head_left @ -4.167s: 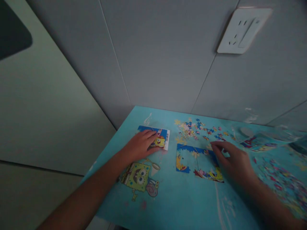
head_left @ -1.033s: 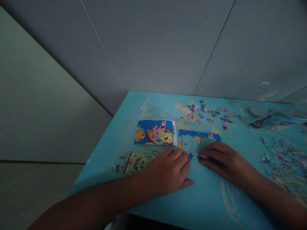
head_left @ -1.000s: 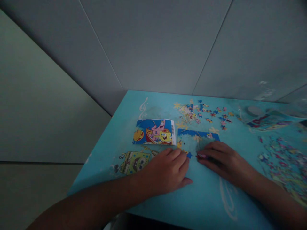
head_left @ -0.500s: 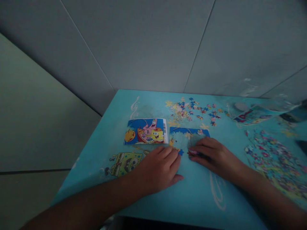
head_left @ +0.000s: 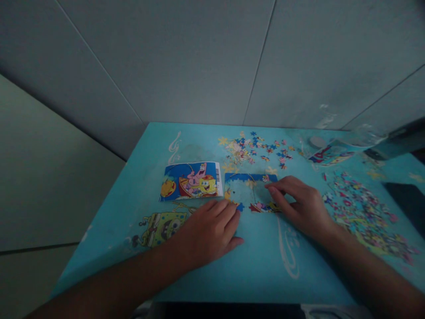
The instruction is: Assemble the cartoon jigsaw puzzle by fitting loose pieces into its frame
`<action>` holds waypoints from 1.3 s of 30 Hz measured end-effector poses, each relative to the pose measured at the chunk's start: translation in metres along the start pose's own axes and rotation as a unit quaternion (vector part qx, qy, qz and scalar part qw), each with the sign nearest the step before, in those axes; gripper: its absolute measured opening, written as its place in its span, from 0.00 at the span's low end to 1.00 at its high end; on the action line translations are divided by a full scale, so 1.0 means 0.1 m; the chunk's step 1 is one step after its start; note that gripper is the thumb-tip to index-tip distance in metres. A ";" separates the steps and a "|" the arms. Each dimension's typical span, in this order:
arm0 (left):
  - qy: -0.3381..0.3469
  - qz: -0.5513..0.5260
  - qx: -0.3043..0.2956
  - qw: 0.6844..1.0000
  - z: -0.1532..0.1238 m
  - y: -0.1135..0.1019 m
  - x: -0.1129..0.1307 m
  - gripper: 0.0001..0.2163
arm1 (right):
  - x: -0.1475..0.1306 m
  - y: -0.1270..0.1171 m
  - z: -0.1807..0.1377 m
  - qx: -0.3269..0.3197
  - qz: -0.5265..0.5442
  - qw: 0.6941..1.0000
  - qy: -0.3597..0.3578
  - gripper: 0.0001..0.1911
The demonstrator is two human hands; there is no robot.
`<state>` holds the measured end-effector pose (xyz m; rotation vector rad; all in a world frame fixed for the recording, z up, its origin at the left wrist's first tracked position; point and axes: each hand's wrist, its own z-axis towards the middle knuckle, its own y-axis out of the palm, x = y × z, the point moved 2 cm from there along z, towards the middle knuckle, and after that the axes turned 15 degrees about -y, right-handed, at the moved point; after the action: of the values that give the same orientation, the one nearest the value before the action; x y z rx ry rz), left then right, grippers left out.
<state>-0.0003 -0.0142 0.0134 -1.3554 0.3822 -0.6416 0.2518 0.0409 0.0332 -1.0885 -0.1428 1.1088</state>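
A partly built cartoon jigsaw (head_left: 245,191) with a dark blue border lies flat on the light blue table (head_left: 212,274). My left hand (head_left: 207,230) rests palm down just below the jigsaw's lower left corner, fingers spread and touching the table. My right hand (head_left: 300,204) lies over the jigsaw's right end, fingers stretched toward its middle; nothing shows in either hand. A printed reference picture card (head_left: 191,180) lies directly left of the jigsaw.
Loose puzzle pieces (head_left: 255,150) are scattered behind the jigsaw. A larger heap of pieces (head_left: 361,212) covers the table's right side. A clear plastic bag (head_left: 335,153) lies at the back right. A grey panelled wall rises right behind the table.
My right hand slid right and up along the jigsaw, uncovering its lower edge. My left hand stayed beside the lower left corner. The view swung toward the right.
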 end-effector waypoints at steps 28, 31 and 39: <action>0.001 -0.002 -0.019 1.000 0.03 -0.05 0.01 0.25 | 0.07 -0.02 -0.10 0.018 -0.048 0.998 0.045 0.07; 0.001 0.001 -0.013 1.000 0.03 -0.04 0.02 0.24 | 0.07 -0.01 -0.10 0.018 -0.048 0.998 0.037 0.07; -0.006 -0.007 -0.025 1.000 0.02 -0.05 0.02 0.24 | 0.08 -0.02 -0.12 0.021 -0.039 0.998 0.037 0.06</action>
<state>0.0019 -0.0142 0.0185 -1.4089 0.3822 -0.6392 0.2639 0.0392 0.0252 -1.0769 -0.1014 0.9965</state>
